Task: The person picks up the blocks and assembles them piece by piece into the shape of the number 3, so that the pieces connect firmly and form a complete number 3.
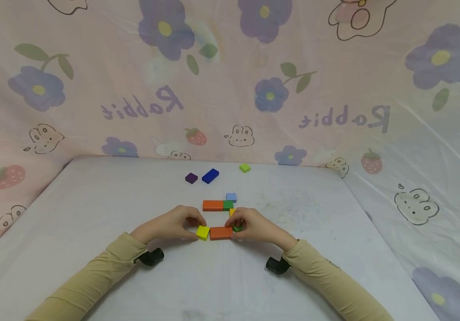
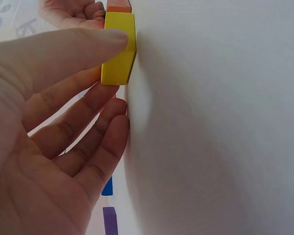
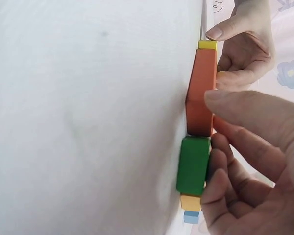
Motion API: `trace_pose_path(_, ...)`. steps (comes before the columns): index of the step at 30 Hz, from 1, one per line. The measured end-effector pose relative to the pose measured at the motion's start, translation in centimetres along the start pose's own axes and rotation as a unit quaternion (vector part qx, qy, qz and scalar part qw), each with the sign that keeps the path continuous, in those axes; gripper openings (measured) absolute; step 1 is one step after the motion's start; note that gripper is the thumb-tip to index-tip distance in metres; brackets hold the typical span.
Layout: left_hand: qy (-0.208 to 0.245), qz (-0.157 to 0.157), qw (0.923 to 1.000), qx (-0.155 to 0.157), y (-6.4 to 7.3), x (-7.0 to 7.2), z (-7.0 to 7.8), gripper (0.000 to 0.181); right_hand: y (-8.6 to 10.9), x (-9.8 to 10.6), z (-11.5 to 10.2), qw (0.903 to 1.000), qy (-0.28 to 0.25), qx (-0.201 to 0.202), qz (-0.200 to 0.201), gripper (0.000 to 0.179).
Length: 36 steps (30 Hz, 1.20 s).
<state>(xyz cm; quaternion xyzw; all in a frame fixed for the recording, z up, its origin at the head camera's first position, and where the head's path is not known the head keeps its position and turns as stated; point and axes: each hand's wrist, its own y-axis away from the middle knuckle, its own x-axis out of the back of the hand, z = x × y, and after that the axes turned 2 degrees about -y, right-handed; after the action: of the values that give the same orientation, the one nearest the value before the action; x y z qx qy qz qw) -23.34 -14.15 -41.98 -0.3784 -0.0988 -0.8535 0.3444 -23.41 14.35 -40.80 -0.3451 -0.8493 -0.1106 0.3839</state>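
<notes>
While the near orange block [image 1: 220, 233] is lying flat on the counter [image 1: 154, 290] with its long axis running left to right, the yellow block [image 1: 203, 232] is sitting just off its left end, roughly in line with that axis but slightly askew to it. Being nearer to that end, the left hand [image 1: 174, 223] is pinching the yellow block, thumb towards the person and forefinger beyond, so that the piece is resting between those fingers on the side facing the near orange block. At the opposite end of this landmark, the right hand [image 1: 254, 225] is gripping the near orange block itself between thumb and forefinger. Whether the two blocks are quite touching, I cannot tell.

As for looks, the yellow block is showing a smooth, bright, plain surface, squarish from above, while the near orange block is appearing longer, reddish and sharp-cornered. Just past its right end, a green block [image 3: 193, 164] is standing, partly hidden by the right hand in the head view; behind it, a second orange block [image 1: 213, 205] is lying roughly parallel.
</notes>
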Motion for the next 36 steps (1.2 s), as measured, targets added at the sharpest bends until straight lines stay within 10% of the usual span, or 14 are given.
trace_pose_path(9, 0.031, 0.028, 0.9976, 0.055, 0.07, 0.27, 0.19, 0.031, -0.04, 0.11, 0.04, 1.0, -0.002, 0.006, 0.0, 0.024)
trace_pose_path(20, 0.12, 0.037, 0.9741, 0.188, 0.03, 0.59, 0.75, 0.018, -0.01, 0.12, 0.07, 1.0, 0.0, 0.002, -0.002, 0.025)
trace_pose_path(36, 0.118, 0.042, 0.9728, 0.195, -0.36, -0.19, 0.32, 0.011, 0.01, 0.08, -0.08, 1.0, -0.007, 0.004, -0.001, 0.025)
